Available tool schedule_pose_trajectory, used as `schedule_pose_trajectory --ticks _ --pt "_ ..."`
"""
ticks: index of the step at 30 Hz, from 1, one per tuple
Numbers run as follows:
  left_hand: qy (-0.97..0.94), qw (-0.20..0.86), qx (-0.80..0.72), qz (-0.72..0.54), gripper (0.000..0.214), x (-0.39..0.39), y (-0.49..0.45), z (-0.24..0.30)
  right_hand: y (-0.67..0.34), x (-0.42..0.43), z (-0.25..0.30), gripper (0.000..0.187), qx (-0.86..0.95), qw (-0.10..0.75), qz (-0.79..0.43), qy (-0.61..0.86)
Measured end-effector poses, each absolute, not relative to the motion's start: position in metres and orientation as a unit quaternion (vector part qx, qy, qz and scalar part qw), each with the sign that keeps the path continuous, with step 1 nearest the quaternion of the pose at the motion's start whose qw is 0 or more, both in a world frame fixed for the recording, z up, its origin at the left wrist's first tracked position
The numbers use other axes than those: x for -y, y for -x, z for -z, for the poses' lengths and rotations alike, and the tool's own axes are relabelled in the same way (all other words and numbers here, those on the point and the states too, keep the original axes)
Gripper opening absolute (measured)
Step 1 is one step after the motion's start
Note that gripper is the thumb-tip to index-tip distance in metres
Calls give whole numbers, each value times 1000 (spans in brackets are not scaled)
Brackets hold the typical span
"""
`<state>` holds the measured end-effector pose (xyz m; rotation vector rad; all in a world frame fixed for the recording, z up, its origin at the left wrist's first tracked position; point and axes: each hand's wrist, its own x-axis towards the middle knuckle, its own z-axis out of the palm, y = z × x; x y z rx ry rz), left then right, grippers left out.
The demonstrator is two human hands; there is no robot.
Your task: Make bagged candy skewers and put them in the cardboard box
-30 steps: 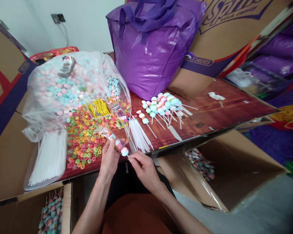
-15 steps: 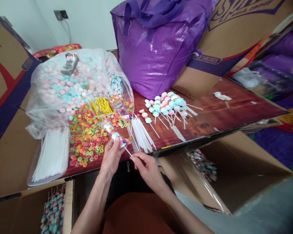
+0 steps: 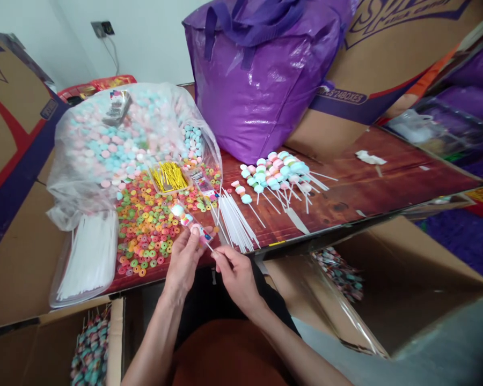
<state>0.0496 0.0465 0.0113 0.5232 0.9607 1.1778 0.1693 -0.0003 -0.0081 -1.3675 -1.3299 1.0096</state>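
Note:
Between my hands, over the table's front edge, is a marshmallow candy stick (image 3: 186,220) inside a clear printed wrapper. My left hand (image 3: 185,254) grips the wrapper round the candy, thumb on top. The fingertips of my right hand (image 3: 234,273) pinch the lower end of its white stick. Gummy rings (image 3: 147,230) in red, orange, yellow and green lie loose to the left. Behind the wrapped candy stand gold twist ties (image 3: 168,177) in a clear tray and a stack of printed wrappers (image 3: 203,183). White sticks (image 3: 235,222) lie just right of it.
A large clear bag of marshmallows (image 3: 121,139) and a purple bag (image 3: 265,86) stand behind. Skewered marshmallows (image 3: 279,174) lie to the right. More white sticks (image 3: 89,254) fill a left-hand tray. Open cartons below hold finished candy sticks (image 3: 90,348), also on the right (image 3: 340,273).
My right hand has moved slightly up and left along the stick, closer to my left hand. The candy sits further up in the wrapper, near its far end.

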Motion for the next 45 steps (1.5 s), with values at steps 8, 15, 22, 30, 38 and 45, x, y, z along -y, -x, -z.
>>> schedule_pose_trajectory --ticks 8,15,22,30,38,45 --pt "-227 682 -414 -559 32 -34 -64 -7 -165 -9 8 27 557 480 -399 548" --pt "-240 629 -427 -604 25 -31 -59 -9 -157 -23 -2 22 515 490 -490 505" --pt "-252 690 -364 -573 21 -27 -17 -28 -134 -44 -27 39 367 408 -754 361" --pt "-189 567 -409 -690 31 -40 9 -26 -127 -160 -54 21 765 268 -209 547" --pt "-86 589 -458 -660 37 -41 12 -13 -92 -238 -53 20 837 141 -186 495" --pt "-131 579 -425 -683 33 -49 17 -5 -102 -242 -42 21 839 228 -214 445"
